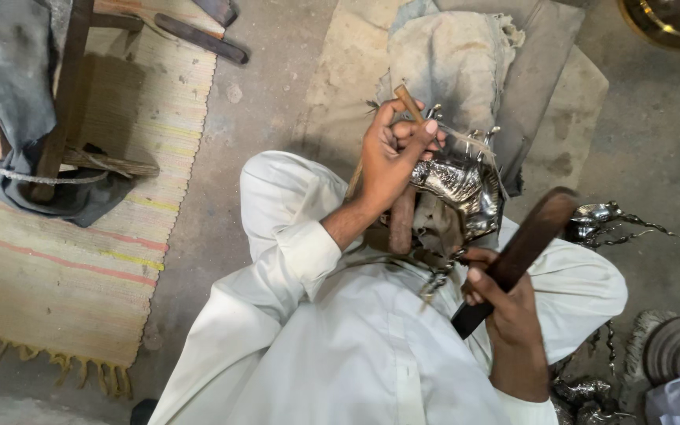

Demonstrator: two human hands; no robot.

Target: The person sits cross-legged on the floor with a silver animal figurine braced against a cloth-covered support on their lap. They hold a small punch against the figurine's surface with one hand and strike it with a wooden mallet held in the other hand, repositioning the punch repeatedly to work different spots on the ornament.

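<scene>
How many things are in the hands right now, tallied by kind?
Thin wooden punch or chisel, pinched in the left hand against the metal: 1
Dark wooden mallet, gripped in the right hand: 1
Shiny embossed metal piece, steadied under the left hand: 1
Total: 3

Both hands clenched, forearms raised over the lap.
The left hand curls tight, wrist bent; the right hand grips lower.
</scene>
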